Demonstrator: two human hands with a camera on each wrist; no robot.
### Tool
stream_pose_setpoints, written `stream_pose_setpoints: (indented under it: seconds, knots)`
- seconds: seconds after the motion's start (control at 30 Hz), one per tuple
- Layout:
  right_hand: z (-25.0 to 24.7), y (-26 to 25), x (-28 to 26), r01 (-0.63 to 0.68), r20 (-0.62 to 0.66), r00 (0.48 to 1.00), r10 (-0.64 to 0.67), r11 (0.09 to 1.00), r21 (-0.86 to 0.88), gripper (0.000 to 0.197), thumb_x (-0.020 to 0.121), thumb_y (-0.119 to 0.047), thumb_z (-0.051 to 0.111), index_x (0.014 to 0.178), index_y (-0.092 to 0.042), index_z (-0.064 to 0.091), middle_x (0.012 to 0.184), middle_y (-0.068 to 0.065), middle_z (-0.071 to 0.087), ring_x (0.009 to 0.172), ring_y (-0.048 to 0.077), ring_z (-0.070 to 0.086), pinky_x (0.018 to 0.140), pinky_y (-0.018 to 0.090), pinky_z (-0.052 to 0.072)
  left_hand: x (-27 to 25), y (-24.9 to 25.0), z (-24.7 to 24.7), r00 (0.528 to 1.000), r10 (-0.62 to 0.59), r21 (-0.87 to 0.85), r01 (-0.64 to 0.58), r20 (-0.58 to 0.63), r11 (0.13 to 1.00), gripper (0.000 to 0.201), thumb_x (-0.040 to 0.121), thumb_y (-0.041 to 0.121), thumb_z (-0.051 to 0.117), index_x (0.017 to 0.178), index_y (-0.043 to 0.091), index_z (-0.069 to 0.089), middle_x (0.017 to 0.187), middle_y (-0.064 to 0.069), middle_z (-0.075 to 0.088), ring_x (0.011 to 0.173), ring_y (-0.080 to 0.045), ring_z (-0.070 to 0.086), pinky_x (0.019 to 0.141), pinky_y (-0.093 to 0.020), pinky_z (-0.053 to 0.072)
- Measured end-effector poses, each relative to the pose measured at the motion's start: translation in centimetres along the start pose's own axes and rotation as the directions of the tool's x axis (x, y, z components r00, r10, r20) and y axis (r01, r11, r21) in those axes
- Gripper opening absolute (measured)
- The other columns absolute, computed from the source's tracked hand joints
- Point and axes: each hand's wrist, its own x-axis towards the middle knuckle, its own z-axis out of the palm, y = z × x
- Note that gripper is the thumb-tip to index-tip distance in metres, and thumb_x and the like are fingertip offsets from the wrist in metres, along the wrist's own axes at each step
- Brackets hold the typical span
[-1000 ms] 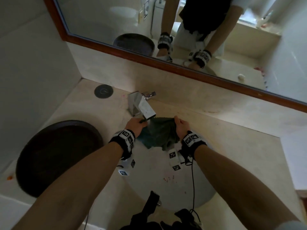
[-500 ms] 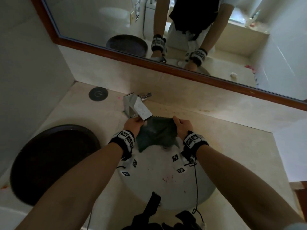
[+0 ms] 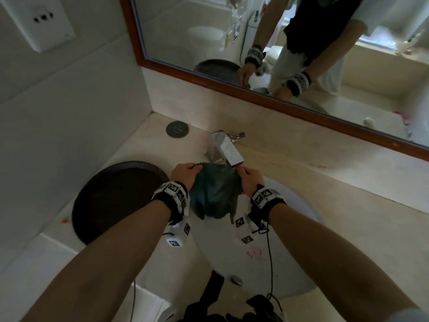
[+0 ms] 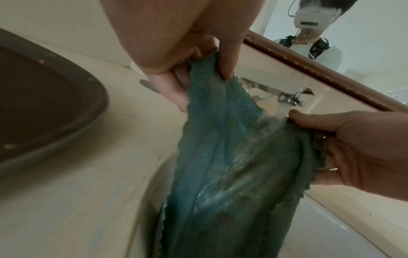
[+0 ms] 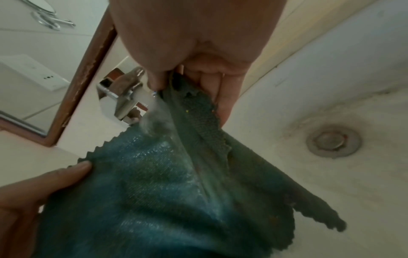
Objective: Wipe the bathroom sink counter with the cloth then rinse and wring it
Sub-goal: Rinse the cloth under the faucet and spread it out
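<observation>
A dark teal cloth (image 3: 214,194) (image 4: 232,165) (image 5: 167,183) hangs spread between both hands over the white sink basin (image 3: 299,231), just under the chrome faucet spout (image 3: 229,153). My left hand (image 3: 184,175) (image 4: 192,73) pinches the cloth's left top edge. My right hand (image 3: 249,178) (image 5: 198,83) pinches its right top edge. Water (image 4: 280,113) (image 5: 154,106) runs from the faucet (image 5: 128,97) onto the cloth near the right hand. The cloth's surface glistens wet. The cloth's lower end drapes into the basin.
A dark round tray (image 3: 116,201) lies on the beige counter (image 3: 348,198) left of the basin. A round black cap (image 3: 177,129) sits near the back corner. The drain (image 5: 333,141) lies in the basin bottom. A wood-framed mirror (image 3: 255,94) runs along the back wall.
Both hands kept hold of the cloth and drew closer together, so it sags more under the spout. The head camera tilted up and left.
</observation>
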Motion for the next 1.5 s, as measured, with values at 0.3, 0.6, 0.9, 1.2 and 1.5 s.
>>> stream_pose_setpoints:
  seconds: [0.3, 0.6, 0.9, 1.2, 1.5]
  knots:
    - [-1.2, 0.4, -0.3, -0.007, -0.046, 0.999, 0.008, 1.000, 0.025, 0.039, 0.095, -0.045, 0.050, 0.106, -0.013, 0.070, 0.093, 0.008, 0.067, 0.090, 0.030, 0.065, 0.086, 0.049, 0.055, -0.7, 0.2, 1.0, 0.999, 0.013, -0.004, -0.013, 0.035, 1.000, 0.028, 0.089, 0.035, 0.061, 0.100, 0.012, 0.074, 0.104, -0.013, 0.072, 0.096, -0.030, 0.066, 0.091, -0.036, 0.051]
    - [-8.1, 2.6, 0.6, -0.067, -0.195, 0.978, 0.074, 0.997, 0.041, 0.040, 0.096, -0.042, 0.051, 0.106, -0.008, 0.070, 0.085, 0.007, 0.063, 0.074, 0.022, 0.057, 0.074, 0.036, 0.047, 0.5, 3.4, 7.4, 0.979, 0.044, 0.031, -0.051, 0.199, 0.998, 0.034, 0.093, 0.028, 0.059, 0.118, 0.007, 0.067, 0.124, -0.017, 0.063, 0.115, -0.034, 0.057, 0.099, -0.035, 0.043]
    - [-9.8, 2.3, 2.4, -0.028, -0.225, 0.974, 0.024, 0.999, -0.017, 0.040, 0.094, -0.041, 0.055, 0.106, -0.007, 0.071, 0.094, 0.009, 0.066, 0.086, 0.026, 0.059, 0.084, 0.039, 0.049, 1.2, 4.0, 8.7, 0.972, 0.035, -0.008, -0.034, 0.231, 0.999, 0.034, 0.092, 0.026, 0.060, 0.119, 0.004, 0.063, 0.126, -0.018, 0.062, 0.115, -0.033, 0.056, 0.098, -0.037, 0.042]
    - [-5.9, -1.5, 5.2, 0.117, -0.095, 0.988, -0.125, 0.990, -0.081, 0.029, 0.094, -0.024, 0.056, 0.119, -0.014, 0.066, 0.126, 0.011, 0.062, 0.114, 0.027, 0.057, 0.097, 0.034, 0.047, 1.4, 2.0, 4.3, 0.982, -0.054, -0.026, 0.060, 0.183, 0.998, 0.033, 0.091, 0.023, 0.061, 0.120, 0.008, 0.067, 0.122, -0.013, 0.065, 0.113, -0.030, 0.060, 0.096, -0.028, 0.043]
    - [-3.8, -4.2, 7.5, 0.185, -0.027, 0.981, -0.190, 0.973, -0.137, 0.045, 0.097, -0.023, 0.049, 0.141, -0.029, 0.046, 0.074, -0.004, 0.050, 0.057, 0.007, 0.037, 0.053, 0.019, 0.034, 2.4, 1.1, 2.3, 0.987, -0.035, -0.037, 0.042, 0.159, 0.998, 0.025, 0.091, 0.028, 0.061, 0.107, 0.012, 0.072, 0.114, -0.013, 0.070, 0.104, -0.029, 0.064, 0.099, -0.035, 0.047]
